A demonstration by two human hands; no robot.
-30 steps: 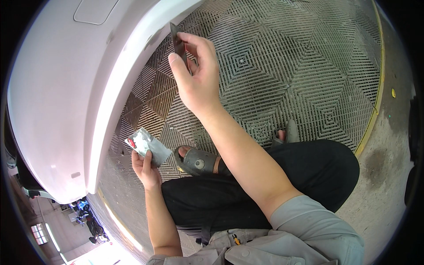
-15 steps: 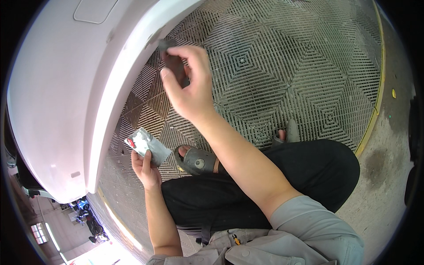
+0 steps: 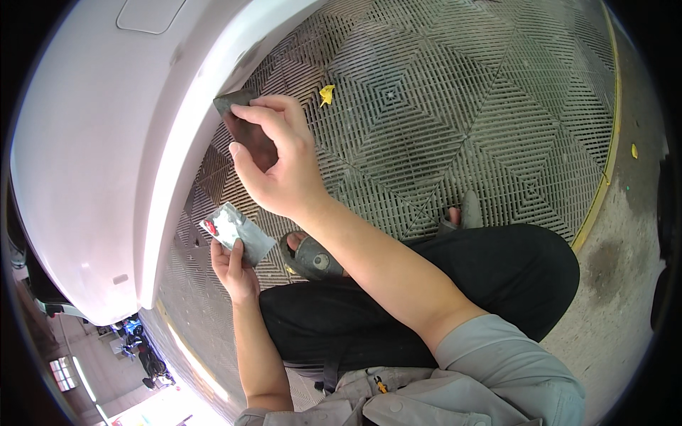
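My right hand (image 3: 283, 160) pinches a thin, dark, flat spreader (image 3: 250, 138) between thumb and fingers. The spreader's far corner lies at the lower edge of a white car body panel (image 3: 106, 156); whether it touches the panel I cannot tell. In my left hand (image 3: 239, 273) is a small grey, shiny flat plate (image 3: 254, 241), thumb on top. White paste (image 3: 229, 219) is smeared on the plate, with a red dab (image 3: 210, 227) at its left edge. Dull grey-brown patches (image 3: 249, 53) mark the panel's edge beyond the spreader.
Dark slatted floor tiles (image 3: 462, 106) spread under the car and my sandalled feet (image 3: 312, 257). A yellow scrap (image 3: 327, 95) lies on the tiles beyond my right hand. Yellow edging (image 3: 595, 213) borders the tiles at right, with bare concrete (image 3: 604, 298) outside it.
My right hand has moved left and nearer with the spreader, uncovering the yellow scrap on the floor. The left hand and its plate stay almost where they were.
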